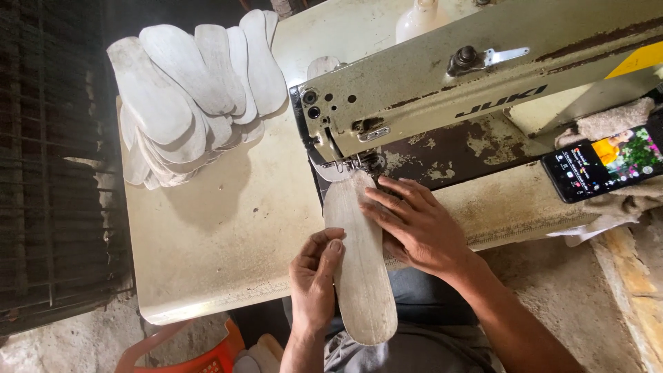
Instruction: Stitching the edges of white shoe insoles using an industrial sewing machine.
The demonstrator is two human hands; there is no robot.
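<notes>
From the head view, my left hand (314, 276) pinches the near edge of the insole (359, 266), fingers closed on it with the thumb on top. My right hand (414, 228) lies flat and spread on the insole, pressing it down, gripping nothing. The insole lies on the tabletop (228, 228), its far tip under the presser foot (342, 168) of the sewing machine (442, 90), its near end hanging past the tabletop's edge over my lap.

My right fingertips sit close to the foot; if they creep forward with the feed, I judge the needle could catch them. The overhanging end could drag the insole askew, so the seam could wander off the edge. The stack of insoles (186, 90) leans at the far left corner; I think machine shake could tip it off. The phone (604, 166) at the right could pull my eyes away.
</notes>
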